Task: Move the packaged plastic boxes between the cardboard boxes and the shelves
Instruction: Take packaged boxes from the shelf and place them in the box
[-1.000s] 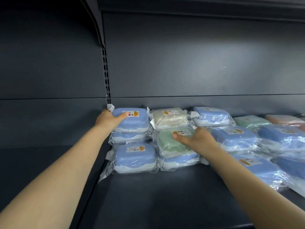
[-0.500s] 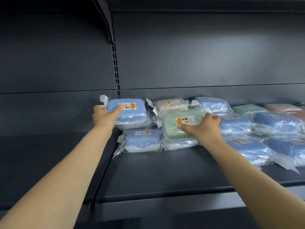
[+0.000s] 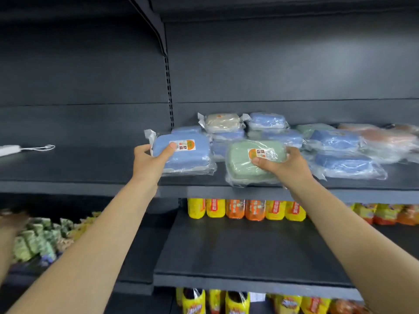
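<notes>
My left hand [image 3: 149, 163] grips a blue plastic box [image 3: 188, 156] in clear wrap, thumb across its label, at the left end of the dark shelf [image 3: 204, 191]. My right hand [image 3: 286, 165] grips a green wrapped box [image 3: 247, 164] near the shelf's front edge, thumb on its orange label. Both boxes are raised off the stacks. Behind them stay several wrapped boxes: a beige one [image 3: 223, 122], blue ones [image 3: 335, 141] and pinkish ones [image 3: 381, 135] to the right.
A lower shelf [image 3: 249, 257] holds yellow and orange packets [image 3: 244, 208] at its back. More yellow packets [image 3: 226, 302] sit on the level below. Green packets [image 3: 36, 239] lie at lower left. A white item with a cord [image 3: 13, 149] rests on the left shelf.
Both hands have pulled their boxes off the stacks toward the shelf's front edge. The view has drawn back and tilted down, so the lower shelves now show.
</notes>
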